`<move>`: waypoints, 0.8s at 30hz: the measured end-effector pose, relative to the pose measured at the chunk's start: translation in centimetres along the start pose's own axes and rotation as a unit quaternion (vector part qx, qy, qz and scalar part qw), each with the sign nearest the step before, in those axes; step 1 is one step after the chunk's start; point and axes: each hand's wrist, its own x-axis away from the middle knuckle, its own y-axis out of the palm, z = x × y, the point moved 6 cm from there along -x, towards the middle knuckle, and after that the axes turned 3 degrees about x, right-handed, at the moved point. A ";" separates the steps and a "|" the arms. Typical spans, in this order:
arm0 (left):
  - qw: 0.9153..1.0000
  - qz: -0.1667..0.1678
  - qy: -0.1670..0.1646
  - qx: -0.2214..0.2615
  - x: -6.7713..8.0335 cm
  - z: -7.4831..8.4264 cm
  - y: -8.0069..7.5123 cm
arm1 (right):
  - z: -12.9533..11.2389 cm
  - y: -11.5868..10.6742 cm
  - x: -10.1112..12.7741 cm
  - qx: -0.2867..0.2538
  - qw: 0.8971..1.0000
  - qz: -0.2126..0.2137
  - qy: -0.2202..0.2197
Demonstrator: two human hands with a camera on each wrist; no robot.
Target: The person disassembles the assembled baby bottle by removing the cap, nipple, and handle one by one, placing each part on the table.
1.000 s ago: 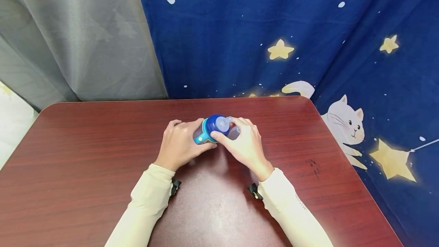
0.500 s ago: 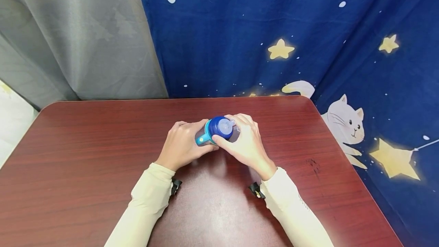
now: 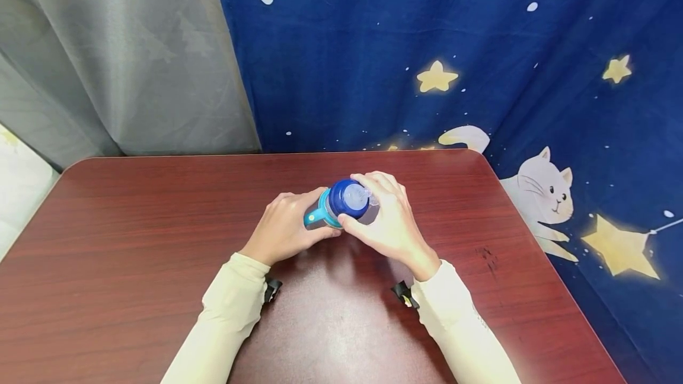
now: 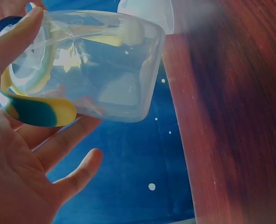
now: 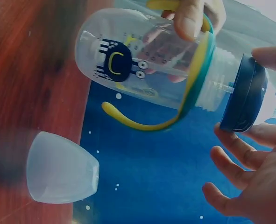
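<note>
My left hand (image 3: 285, 221) grips a clear baby bottle (image 5: 128, 60) around its upper part, by the teal-and-yellow handle ring (image 5: 196, 74). The bottle leans to the right and bears a dark printed character. With thumb and fingers my right hand (image 3: 386, 218) pinches the dark blue screw collar (image 5: 243, 93), which carries a clear teat (image 3: 356, 196). In the right wrist view the collar stands a little off the threaded neck (image 5: 212, 79), and a thin straw (image 5: 224, 87) spans the gap. The straw continues down inside the bottle.
A translucent dome cover (image 5: 63, 168) stands on the reddish-brown table (image 3: 133, 253), seen beside the bottle in the right wrist view. From the head view it is mostly hidden by the right hand. Grey and blue curtains (image 3: 347, 58) hang behind the far edge.
My right hand has shifted slightly right with the blue collar, and the space between collar and handle ring has widened. The left hand has moved only a little to the right.
</note>
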 end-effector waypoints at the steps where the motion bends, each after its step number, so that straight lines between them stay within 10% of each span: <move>1: 1.000 -0.001 -0.002 0.001 0.0 0.0 0.0 | 0.0 -0.2 0.0 -0.002 1.000 0.003 0.000; 24: 0.999 -0.021 -0.027 0.004 0.2 0.0 0.6 | -1.9 -6.8 0.6 -0.079 0.985 0.155 -0.001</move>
